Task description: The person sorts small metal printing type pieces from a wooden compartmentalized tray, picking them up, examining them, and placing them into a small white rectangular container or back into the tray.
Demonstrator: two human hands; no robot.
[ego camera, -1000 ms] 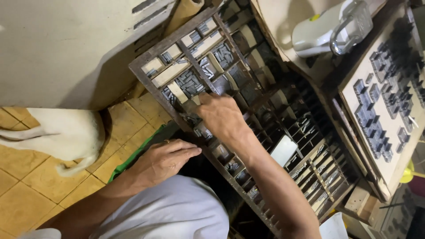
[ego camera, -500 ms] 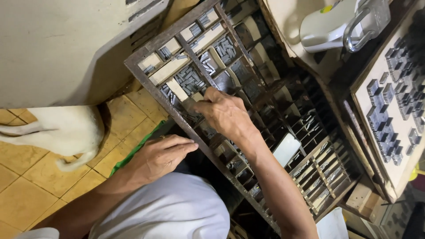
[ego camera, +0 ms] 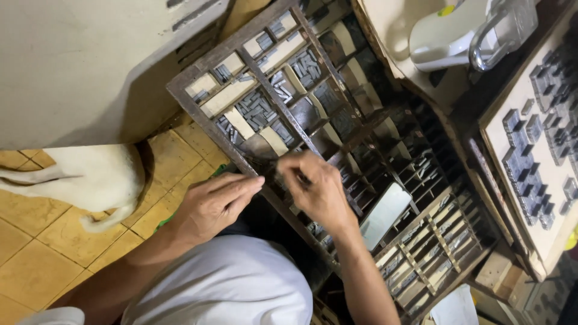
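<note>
so the right hand (ego camera: 316, 189) is down in the big wooden type case (ego camera: 198, 111), fingers pinched together over a compartment near the case's front rail, looks like it's nipping a small metal type piece (ego camera: 299, 176) but it's too tiny to say for sure. the left hand (ego camera: 214, 204) sits just beside it on the near side, flat-ish, fingers stretched out with the tips touching the rail, not gripping anything. the case runs diagonally, long axis going from upper left down to lower right, so the full compartments lie up and away from both hands, and the right hand is the nearer one to them. white dog (ego camera: 84, 180) stands on the tile floor (ego camera: 36, 253) off to the left.
</note>
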